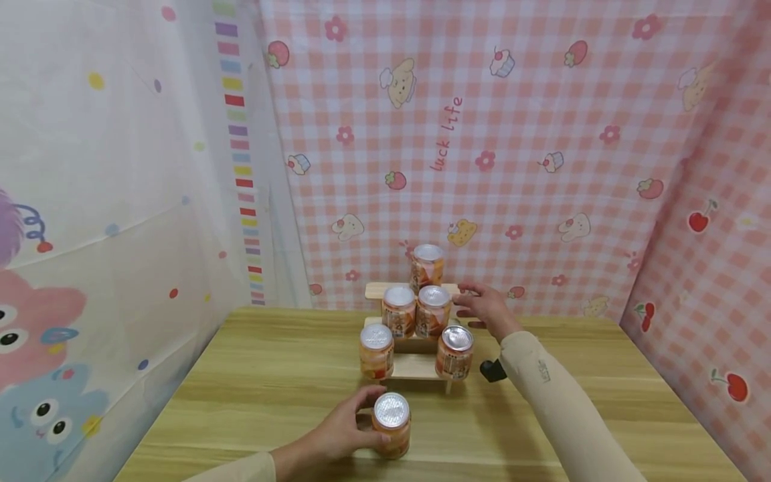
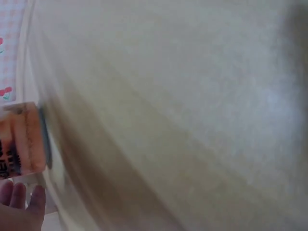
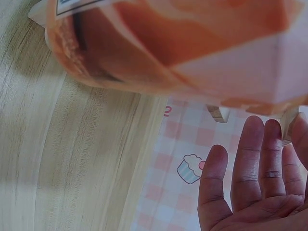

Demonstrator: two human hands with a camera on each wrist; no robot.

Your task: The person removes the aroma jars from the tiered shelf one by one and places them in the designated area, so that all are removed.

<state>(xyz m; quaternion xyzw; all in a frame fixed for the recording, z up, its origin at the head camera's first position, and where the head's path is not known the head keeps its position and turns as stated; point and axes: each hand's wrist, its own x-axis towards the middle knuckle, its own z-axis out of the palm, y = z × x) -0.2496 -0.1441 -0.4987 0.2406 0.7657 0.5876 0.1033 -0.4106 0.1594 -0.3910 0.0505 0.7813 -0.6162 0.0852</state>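
Observation:
My left hand (image 1: 346, 425) holds a fruit-printed can (image 1: 394, 438) with a silver lid, upright at the table's front, thumb on its near side and a finger behind its lid. My right hand (image 1: 488, 308) is beside the right-hand can (image 1: 432, 316) on the middle tier of a stepped wooden stand (image 1: 415, 365), its fingers extended. In the right wrist view, those fingers (image 3: 248, 159) show spread below a large, close can (image 3: 178, 53). The left wrist view is mostly covered by pale fabric (image 2: 168, 115); a can (image 2: 21, 139) and fingertips (image 2: 18, 195) show at its left edge.
More matching cans stand on the stand: one on top (image 1: 427, 269), another in the middle (image 1: 399, 313), and two below, left (image 1: 376, 355) and right (image 1: 454, 355). A black object (image 1: 494, 370) shows by the right sleeve. Patterned cloth (image 1: 482, 134) hangs behind the wooden table (image 1: 271, 375).

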